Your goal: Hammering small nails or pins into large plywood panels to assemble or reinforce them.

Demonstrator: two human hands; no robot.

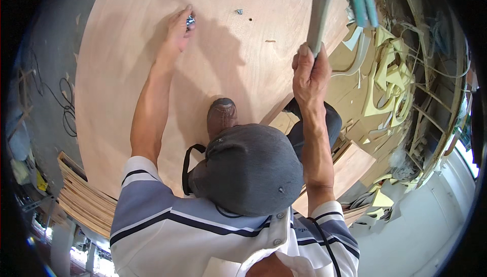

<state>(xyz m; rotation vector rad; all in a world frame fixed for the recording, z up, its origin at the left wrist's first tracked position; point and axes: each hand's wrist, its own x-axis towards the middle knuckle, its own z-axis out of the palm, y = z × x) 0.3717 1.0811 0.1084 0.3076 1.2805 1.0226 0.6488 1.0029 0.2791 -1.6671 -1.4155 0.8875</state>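
Note:
A large pale wooden board (127, 74) lies under my hands. Over its upper left part, my left hand (177, 31) is closed around small shiny metal fittings (190, 22), which show between thumb and fingers. My right hand (312, 76) grips the lower end of the pale handle of a hammer (318, 21), raised upright at the right. Its green head is partly cut off by the top edge of the picture. Between the hands, one small metal fitting (239, 11) sits on the board, close to a dark drilled hole (250, 19).
A brown shoe (221, 117) rests on the board. Behind it, a dark cloth-covered rounded shape (248, 170) hides the middle. Yellow foam scraps (388, 81) pile up at the right. Stacked wooden strips (86, 201) stand at lower left, and a black cable (68, 107) lies on the floor.

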